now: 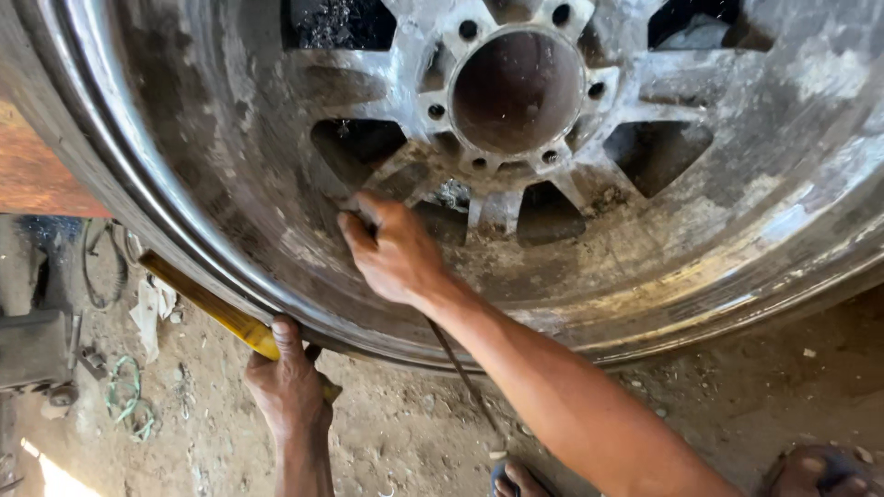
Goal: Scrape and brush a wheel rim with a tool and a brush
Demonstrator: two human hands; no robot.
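A large dirty metal wheel rim (700,230) fills the upper view, its hub hole (517,90) near the top middle and spokes around it. My right hand (394,250) reaches inside the rim, fingers curled against a spoke by an opening; whether it holds something is hidden. My left hand (287,382) grips a yellow-handled tool (204,304) that lies along the rim's lower outer edge. A thin dark rod or cable (460,373) runs down from under my right wrist toward the ground.
Dirt ground (718,405) lies below the rim. At the left lie green wire loops (124,391), a white rag (152,308) and grey metal parts (37,350). My sandalled feet (810,474) show at the bottom edge. A rusty orange surface (32,175) is at the far left.
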